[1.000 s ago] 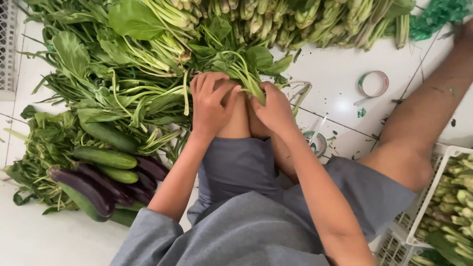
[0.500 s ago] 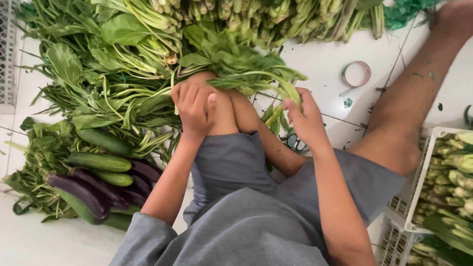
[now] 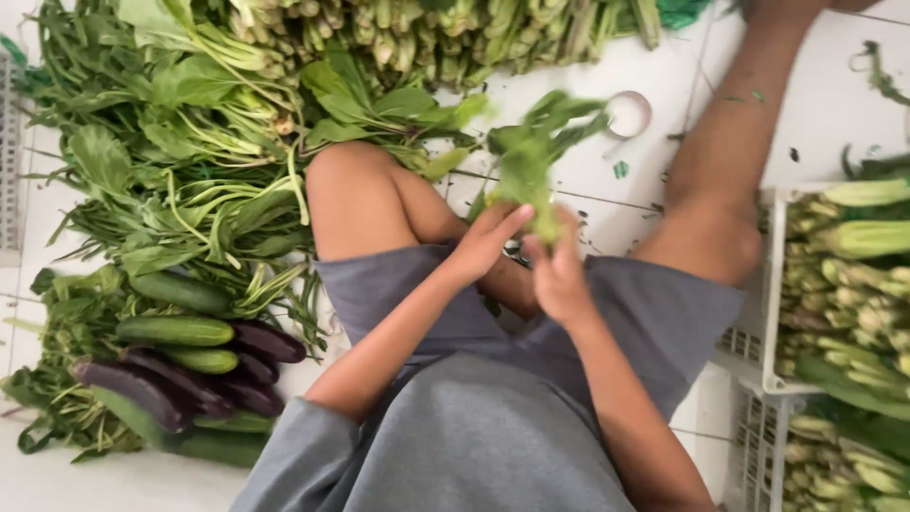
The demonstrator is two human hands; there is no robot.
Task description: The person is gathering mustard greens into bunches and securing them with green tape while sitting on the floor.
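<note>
I sit on a white tiled floor with my knees spread. Both hands meet in front of me over my lap. My right hand [image 3: 559, 275] grips a bunch of leafy greens [image 3: 536, 156] by its stems, the leaves blurred and pointing up and away. My left hand [image 3: 485, 242] touches the same bunch at the stem end, fingers extended against it. A large pile of long-stemmed leafy greens [image 3: 190, 161] lies on the floor to my left, beyond my left knee [image 3: 346, 185].
Several cucumbers [image 3: 175, 330] and dark purple eggplants [image 3: 142, 389] lie at the left. A row of pale green stalks [image 3: 408, 28] runs along the top. A roll of tape [image 3: 627, 114] rests on the tiles. White crates [image 3: 770, 284] of vegetables stand at the right.
My hands have pulled a bunch of greens off the pile and brought it right, in front of my lap. The view has shifted right, showing more of the crates.
</note>
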